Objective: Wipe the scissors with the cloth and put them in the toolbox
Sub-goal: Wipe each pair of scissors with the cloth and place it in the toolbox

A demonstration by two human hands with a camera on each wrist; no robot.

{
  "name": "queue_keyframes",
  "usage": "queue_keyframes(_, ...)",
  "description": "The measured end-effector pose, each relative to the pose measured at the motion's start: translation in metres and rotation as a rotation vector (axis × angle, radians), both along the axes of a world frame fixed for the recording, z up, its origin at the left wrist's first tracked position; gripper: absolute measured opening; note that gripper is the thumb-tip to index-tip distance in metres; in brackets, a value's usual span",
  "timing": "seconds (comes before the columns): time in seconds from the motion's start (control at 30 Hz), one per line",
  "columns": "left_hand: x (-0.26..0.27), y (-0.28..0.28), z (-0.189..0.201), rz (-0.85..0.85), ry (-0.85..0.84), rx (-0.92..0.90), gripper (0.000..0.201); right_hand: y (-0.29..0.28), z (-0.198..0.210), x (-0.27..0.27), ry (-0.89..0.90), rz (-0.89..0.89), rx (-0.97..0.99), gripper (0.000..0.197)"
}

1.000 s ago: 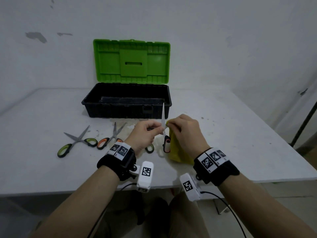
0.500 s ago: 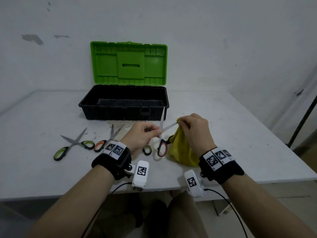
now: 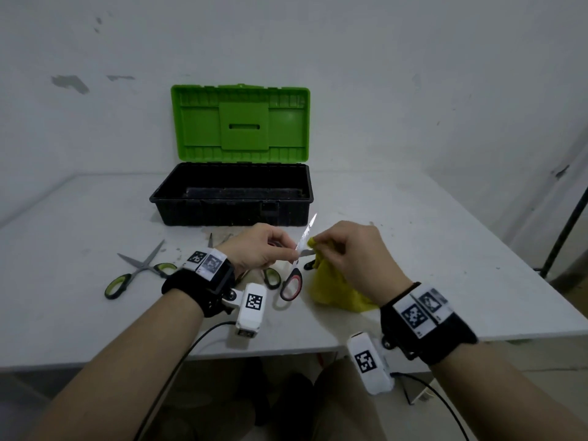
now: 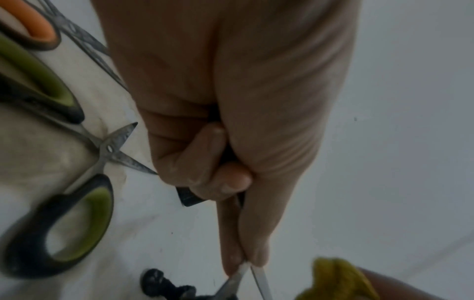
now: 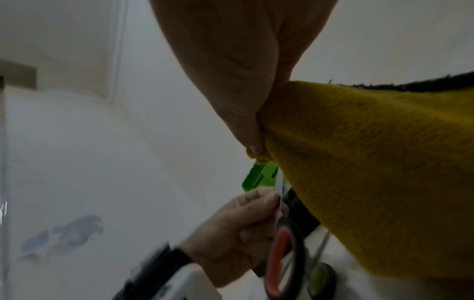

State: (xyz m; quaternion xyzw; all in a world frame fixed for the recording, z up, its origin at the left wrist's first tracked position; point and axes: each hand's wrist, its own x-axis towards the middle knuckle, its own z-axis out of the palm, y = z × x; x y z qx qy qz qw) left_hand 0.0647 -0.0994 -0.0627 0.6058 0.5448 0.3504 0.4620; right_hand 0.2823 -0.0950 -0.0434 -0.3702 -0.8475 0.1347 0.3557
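Note:
My left hand [image 3: 291, 252] pinches the red-and-black scissors [image 3: 291, 286] at the blades close to the pivot, above the table. They stand open, with one blade [image 3: 308, 229] pointing up and the handles hanging down. The other blade runs right into the yellow cloth [image 3: 334, 288], which my right hand [image 3: 318, 246] pinches around it. In the left wrist view my fingertips [image 4: 234, 261] hold both blades beside the cloth [image 4: 338, 280]. The right wrist view shows the cloth [image 5: 372, 182] draped from my fingers and the red handle [image 5: 279, 263]. The black toolbox [image 3: 229, 214] stands open behind, its green lid [image 3: 240, 122] up.
Green-handled scissors [image 3: 140, 272] lie open on the table at the left. A second green-handled pair [image 3: 271, 277] and an orange-handled pair [image 4: 38, 30] lie under my left hand. The table's front edge [image 3: 286, 348] runs just below my wrists. A wall stands behind the toolbox.
The scissors, shut and upright a second ago, have swung open. My right hand with the cloth has closed over one blade and slid along it toward the pivot.

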Motion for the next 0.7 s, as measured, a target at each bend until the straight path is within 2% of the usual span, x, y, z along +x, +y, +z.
queue_keyframes(0.1,0.006,-0.002,0.002,-0.028,0.039,0.016,0.007,-0.002,-0.011,-0.010,-0.085,0.095,0.050,0.013)
queue_keyframes(0.23,0.009,-0.004,0.001,-0.060,0.055,0.050,0.004,-0.001,-0.020,-0.014,-0.135,0.088,0.067,0.013)
queue_keyframes(0.53,0.010,-0.001,-0.006,-0.012,-0.025,0.025,0.009,0.029,-0.005,-0.004,0.017,-0.230,0.020,0.012)
queue_keyframes(0.6,0.009,0.000,-0.006,0.006,-0.022,0.021,0.008,0.019,-0.004,-0.001,0.004,-0.171,0.026,0.012)
queue_keyframes(0.7,0.010,0.001,-0.007,-0.021,-0.024,0.029,0.005,0.000,-0.010,-0.006,-0.109,-0.024,0.013,0.014)
